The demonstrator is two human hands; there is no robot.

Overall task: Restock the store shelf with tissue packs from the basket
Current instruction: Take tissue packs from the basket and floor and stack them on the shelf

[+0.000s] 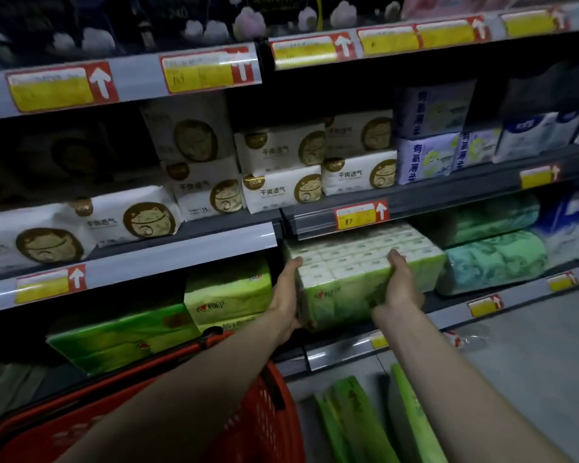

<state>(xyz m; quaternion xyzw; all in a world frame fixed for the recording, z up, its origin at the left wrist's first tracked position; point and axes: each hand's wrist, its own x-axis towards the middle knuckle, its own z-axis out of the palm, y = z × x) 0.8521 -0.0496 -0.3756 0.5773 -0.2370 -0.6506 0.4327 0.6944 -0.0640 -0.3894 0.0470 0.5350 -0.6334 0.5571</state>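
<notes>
A big green-and-white tissue pack [345, 279] lies half on the lower shelf [502, 302], its near end sticking out over the edge. My left hand [286, 295] grips its left side, thumb on top. My right hand [400, 282] lies along its right top edge with the fingers wrapped over the front. The red basket [264, 412] sits below my left forearm at the bottom left; its inside is hidden by my arm.
More green tissue packs [228, 292] stand on the same shelf to the left, and green rolls [495, 262] to the right. White packs with a cat logo [281, 188] fill the shelf above. Green packs [365, 416] lie on the floor by the basket.
</notes>
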